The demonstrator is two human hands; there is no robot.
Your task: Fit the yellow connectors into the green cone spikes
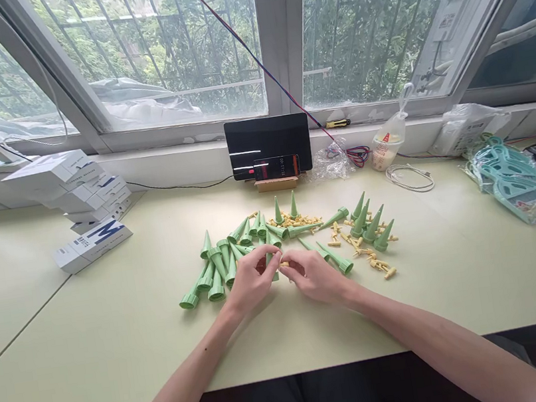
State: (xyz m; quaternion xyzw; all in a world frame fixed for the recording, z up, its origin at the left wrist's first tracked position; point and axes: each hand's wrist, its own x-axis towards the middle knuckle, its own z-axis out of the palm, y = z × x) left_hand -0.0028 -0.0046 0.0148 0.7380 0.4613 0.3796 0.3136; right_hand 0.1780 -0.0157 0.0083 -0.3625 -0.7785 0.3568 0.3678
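Several green cone-shaped plastic spikes (218,269) lie and stand in a spread on the pale table (116,331). Small yellow valve pieces (375,264) are scattered among them. My left hand (250,283) is closed around one green spike (271,259) near the middle of the pile. My right hand (314,276) pinches a small yellow piece (284,264) right against that spike. The two hands touch at the fingertips. Three green spikes (371,226) stand upright to the right.
A stack of white boxes (84,201) stands at the left. A dark tablet (267,144) with a phone (276,167) leans against the window sill. A plastic bag of teal parts (517,180), a white cable (410,176) and a bagged cup (387,143) lie right.
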